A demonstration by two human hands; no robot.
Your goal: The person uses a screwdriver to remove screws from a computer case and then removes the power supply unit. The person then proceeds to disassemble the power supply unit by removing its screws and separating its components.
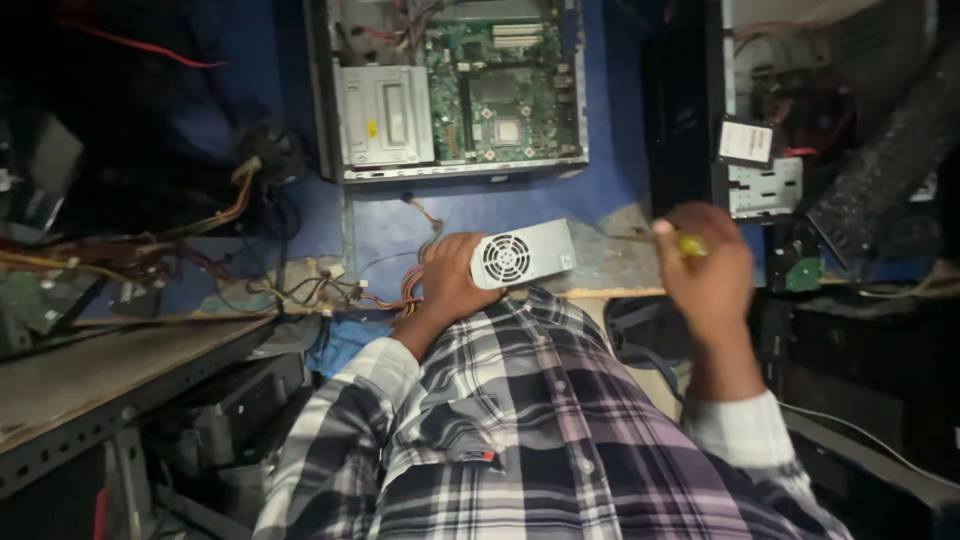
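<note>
Here the left hand (447, 280) grips the power supply (522, 254).

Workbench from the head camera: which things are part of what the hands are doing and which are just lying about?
In hand:
- silver power supply box, gripped by left hand
- yellow-handled screwdriver, in right hand

Lying about:
- open computer case
- loose wires
- black tower
- keyboard

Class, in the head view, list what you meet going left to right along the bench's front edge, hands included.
Loose wires → left hand → power supply → right hand with yellow-handled screwdriver → dark tower case.
</note>
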